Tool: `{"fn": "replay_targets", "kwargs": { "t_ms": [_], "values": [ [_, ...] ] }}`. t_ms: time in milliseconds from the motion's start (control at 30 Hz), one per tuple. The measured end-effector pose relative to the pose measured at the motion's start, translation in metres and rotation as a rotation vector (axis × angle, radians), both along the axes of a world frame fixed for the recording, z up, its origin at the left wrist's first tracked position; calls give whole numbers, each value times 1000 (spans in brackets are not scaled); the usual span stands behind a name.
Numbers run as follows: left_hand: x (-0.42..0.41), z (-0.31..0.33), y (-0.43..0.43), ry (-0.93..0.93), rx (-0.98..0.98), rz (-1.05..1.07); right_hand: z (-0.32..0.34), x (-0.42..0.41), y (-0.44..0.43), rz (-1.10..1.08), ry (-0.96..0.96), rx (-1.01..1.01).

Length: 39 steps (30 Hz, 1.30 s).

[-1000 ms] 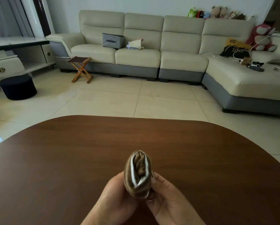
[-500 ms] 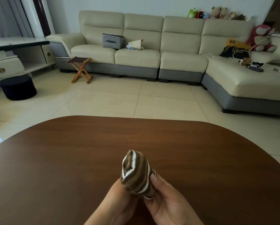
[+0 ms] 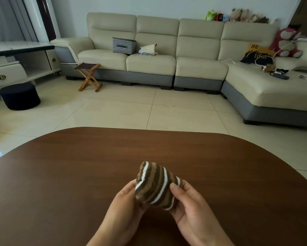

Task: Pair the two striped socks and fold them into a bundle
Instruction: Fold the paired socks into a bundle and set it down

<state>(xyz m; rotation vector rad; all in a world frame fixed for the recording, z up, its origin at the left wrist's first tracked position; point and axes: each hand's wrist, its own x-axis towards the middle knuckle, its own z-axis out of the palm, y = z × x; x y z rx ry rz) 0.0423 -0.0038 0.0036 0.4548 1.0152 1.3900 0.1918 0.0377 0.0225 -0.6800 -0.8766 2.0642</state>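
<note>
A brown sock bundle with white stripes (image 3: 154, 186) is held above the near part of the dark wooden table (image 3: 78, 174). It is rolled into a compact lump, wider at the bottom. My left hand (image 3: 126, 205) grips its left side with the thumb on the front. My right hand (image 3: 190, 206) holds its right and lower side, thumb pressed on the striped cloth. The two socks cannot be told apart inside the bundle.
Beyond the table's far rounded edge lies a tiled floor (image 3: 149, 110). A cream corner sofa (image 3: 198, 55) runs along the back and right. A small folding stool (image 3: 88, 75), a dark round pouf (image 3: 20, 95) and a low white cabinet (image 3: 10, 68) stand at the left.
The bundle has turned from showing its open end upward to lying sideways with stripes across. Both hands have shifted their hold around it and spread slightly apart.
</note>
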Motion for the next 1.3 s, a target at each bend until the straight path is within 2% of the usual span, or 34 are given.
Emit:
{"fn": "replay_targets", "kwargs": {
  "t_ms": [133, 233, 467, 667, 833, 1100, 1300],
  "values": [
    [-14, 0, 2, -30, -15, -67, -3, 8, 9, -38, -180, 158],
    [-15, 1, 0, 48, 37, -168, -7, 11, 13, -16, -319, 263],
    [-10, -10, -1, 79, 35, -77, -13, 11, 14, -16, -458, 371],
    [-7, -11, -2, 283, -71, 41, -18, 8, 8, -76, -593, 401],
    [-11, -18, -1, 404, -181, -49, -21, 10, 9, -32, -707, 382],
    [-10, -18, -3, 824, -194, 4, -24, 10, 15, 56, -856, 390],
    [-9, -20, -4, 898, -186, 48, -32, 10, 20, 40, -958, 411]
  ]
}}
